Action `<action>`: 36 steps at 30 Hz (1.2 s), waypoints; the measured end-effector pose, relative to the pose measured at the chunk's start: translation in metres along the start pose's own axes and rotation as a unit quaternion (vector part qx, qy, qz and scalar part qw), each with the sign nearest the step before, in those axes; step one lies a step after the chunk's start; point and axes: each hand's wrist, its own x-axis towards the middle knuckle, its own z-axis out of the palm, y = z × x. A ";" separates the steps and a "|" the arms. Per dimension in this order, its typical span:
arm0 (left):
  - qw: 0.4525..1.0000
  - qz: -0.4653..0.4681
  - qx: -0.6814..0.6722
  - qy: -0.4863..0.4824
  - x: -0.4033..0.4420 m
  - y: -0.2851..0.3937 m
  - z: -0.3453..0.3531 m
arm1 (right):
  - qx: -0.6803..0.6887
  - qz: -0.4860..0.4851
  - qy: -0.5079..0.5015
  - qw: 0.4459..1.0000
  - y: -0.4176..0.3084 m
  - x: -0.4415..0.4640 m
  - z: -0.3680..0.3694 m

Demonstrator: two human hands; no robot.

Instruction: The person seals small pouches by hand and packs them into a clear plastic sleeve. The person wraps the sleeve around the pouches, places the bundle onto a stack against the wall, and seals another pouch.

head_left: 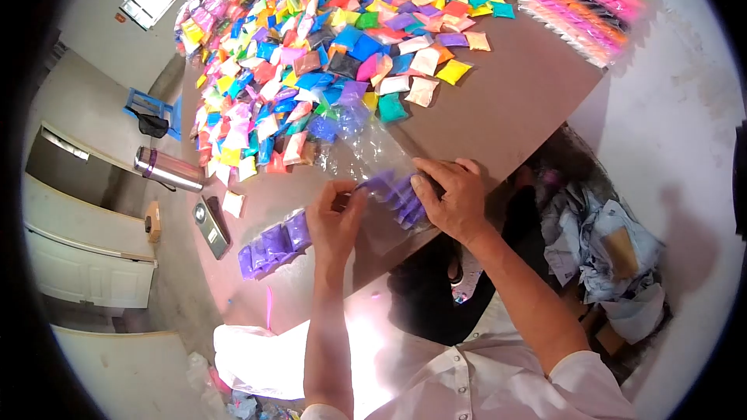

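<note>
A row of small purple packets (401, 201) lies at the table's front edge, in or under a clear plastic bag (381, 144) that stretches away toward the pile. My right hand (454, 201) grips the right end of this row, thumb on top. On its left side, my left hand (336, 218) is closed in a pinch at the edge of a purple packet; the fingertips partly hide what they hold. Left of that hand rests a second row of purple packets (274, 245), lying flat in clear wrap.
A large heap of colourful packets (366, 45) covers the far table (513, 85). Bundled packets in strips (583, 4) lie at the back right. A steel flask (167, 169) and a phone (211, 227) are on the left. Crumpled wrapping (603, 249) fills the floor at right.
</note>
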 end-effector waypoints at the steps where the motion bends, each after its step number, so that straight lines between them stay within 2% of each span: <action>1: 1.000 -0.029 0.010 -0.004 -0.001 0.007 0.006 | -0.001 0.001 -0.001 1.000 0.001 0.000 0.001; 2: 1.000 -0.030 0.008 -0.005 -0.001 0.008 0.011 | -0.003 0.002 -0.002 1.000 0.000 0.000 0.001; 4: 0.996 0.044 0.069 -0.025 0.000 0.009 0.018 | -0.014 -0.006 0.001 1.000 -0.002 0.000 0.001; 8: 0.998 0.035 0.045 -0.024 0.004 0.006 0.025 | -0.015 -0.004 -0.012 1.000 -0.004 0.002 -0.002; 20: 0.992 0.054 0.100 -0.061 0.003 0.010 0.022 | -0.009 -0.044 -0.009 0.999 -0.002 0.002 -0.002; 23: 0.985 0.088 0.134 -0.067 0.004 0.018 0.012 | -0.008 -0.025 -0.035 0.999 -0.002 0.002 -0.004; 26: 0.984 0.054 0.163 -0.046 0.004 0.009 -0.025 | 0.005 -0.013 -0.040 0.999 -0.001 0.001 -0.003; 28: 0.966 -0.011 0.254 -0.040 0.007 0.011 -0.061 | -0.009 -0.020 -0.038 0.999 0.000 0.000 -0.003; 29: 0.966 -0.010 0.256 -0.041 0.007 0.007 -0.078 | -0.007 -0.018 -0.037 0.999 0.000 0.000 -0.003; 31: 0.902 -0.007 0.430 -0.039 0.007 0.005 -0.098 | -0.006 -0.026 -0.031 0.999 0.001 0.000 -0.003; 32: 0.902 -0.006 0.431 -0.039 0.007 0.005 -0.101 | -0.005 -0.026 -0.030 0.999 0.000 0.000 -0.003; 34: 0.864 -0.082 0.483 -0.119 0.009 0.024 -0.104 | 0.001 -0.027 -0.013 1.000 0.000 0.000 -0.001; 36: 0.873 -0.065 0.470 -0.112 0.009 0.012 -0.109 | 0.002 -0.026 -0.012 1.000 0.001 -0.001 -0.001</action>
